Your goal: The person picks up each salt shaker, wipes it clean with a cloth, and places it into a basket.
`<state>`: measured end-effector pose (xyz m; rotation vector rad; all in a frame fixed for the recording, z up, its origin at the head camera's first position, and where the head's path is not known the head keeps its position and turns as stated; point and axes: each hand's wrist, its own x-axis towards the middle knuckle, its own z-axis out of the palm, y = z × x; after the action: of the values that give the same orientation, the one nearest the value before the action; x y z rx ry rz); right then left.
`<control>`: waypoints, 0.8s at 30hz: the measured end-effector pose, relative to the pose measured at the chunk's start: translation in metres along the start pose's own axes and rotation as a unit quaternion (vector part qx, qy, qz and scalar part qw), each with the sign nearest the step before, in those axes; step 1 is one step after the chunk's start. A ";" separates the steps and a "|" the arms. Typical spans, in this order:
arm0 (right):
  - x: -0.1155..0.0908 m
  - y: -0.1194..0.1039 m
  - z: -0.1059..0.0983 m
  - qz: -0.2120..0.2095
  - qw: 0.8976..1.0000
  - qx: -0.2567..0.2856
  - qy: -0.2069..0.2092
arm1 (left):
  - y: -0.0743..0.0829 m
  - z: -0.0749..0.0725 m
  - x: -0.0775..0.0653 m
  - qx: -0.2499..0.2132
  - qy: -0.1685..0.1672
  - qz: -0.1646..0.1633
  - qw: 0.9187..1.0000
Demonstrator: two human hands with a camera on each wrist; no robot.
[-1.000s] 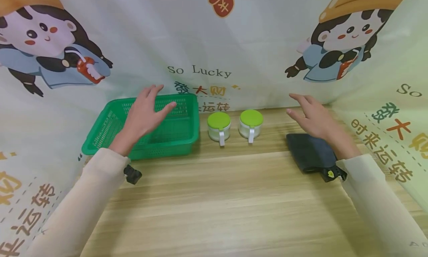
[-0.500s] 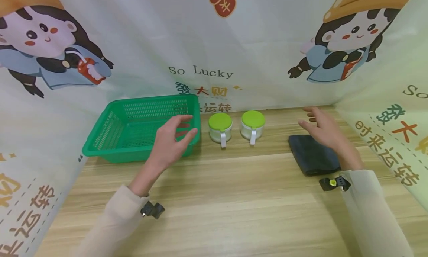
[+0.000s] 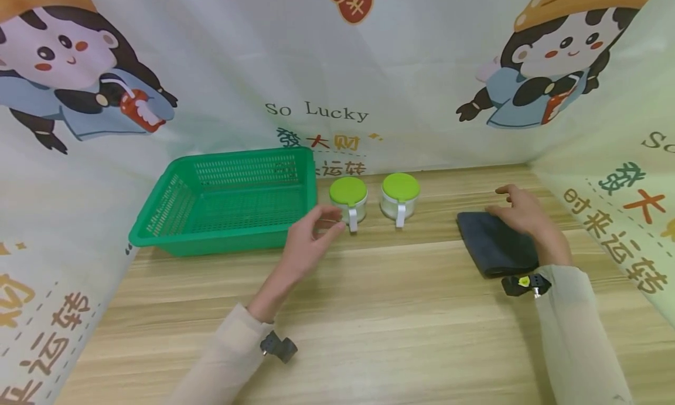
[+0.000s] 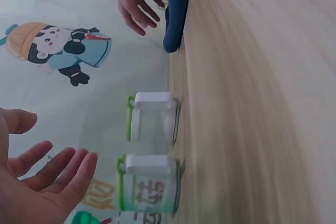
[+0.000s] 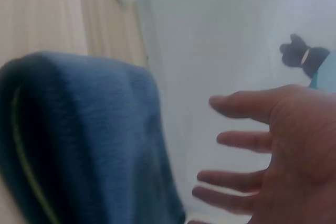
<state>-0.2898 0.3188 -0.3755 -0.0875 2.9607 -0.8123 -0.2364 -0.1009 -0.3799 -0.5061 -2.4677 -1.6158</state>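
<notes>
Two clear jars with green lids and white handles stand side by side at the back of the table: a left jar (image 3: 348,191) and a right jar (image 3: 400,188). My left hand (image 3: 311,238) hovers just in front of the left jar, fingers loosely bent and holding nothing; the left wrist view shows a gap between the fingers and both jars. Over the far right part of a folded dark blue cloth (image 3: 493,247) is my right hand (image 3: 527,214), its fingers spread and apart from the cloth in the right wrist view (image 5: 299,156).
A green plastic basket (image 3: 211,245) with perforated walls stands left of the jars. Behind everything hangs a printed white curtain (image 3: 411,82), which also closes off both sides. The wooden table (image 3: 379,329) extends toward the front.
My left hand has moved from over the basket, right and toward me, to the front of the left jar. My right hand has lowered and shifted right beside the cloth.
</notes>
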 end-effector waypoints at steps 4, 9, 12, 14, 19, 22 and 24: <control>-0.005 0.015 0.006 0.027 0.999 -0.011 -0.017 | -0.002 0.017 0.004 -0.034 -0.013 -0.017 0.999; -0.010 0.028 0.013 0.065 0.998 -0.015 -0.015 | -0.006 0.034 0.012 -0.053 -0.029 -0.029 0.998; -0.010 0.031 0.013 0.086 0.996 -0.003 -0.012 | -0.009 0.041 0.016 -0.061 -0.028 -0.034 0.997; -0.011 0.033 0.011 0.106 0.994 0.019 -0.010 | -0.010 0.046 0.019 -0.074 -0.032 -0.037 0.996; -0.014 0.042 0.006 0.174 0.983 0.064 0.003 | -0.012 0.057 0.025 -0.127 -0.052 -0.059 0.989; -0.013 0.046 0.006 0.195 0.978 0.072 -0.015 | -0.012 0.061 0.028 -0.149 -0.047 -0.077 0.985; -0.010 0.047 0.006 0.196 0.978 0.066 -0.037 | -0.012 0.063 0.031 -0.160 -0.040 -0.089 0.982</control>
<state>-0.2809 0.3568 -0.4043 0.4475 2.7088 -0.9168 -0.2660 -0.0422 -0.4064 -0.4058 -2.3760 -2.1219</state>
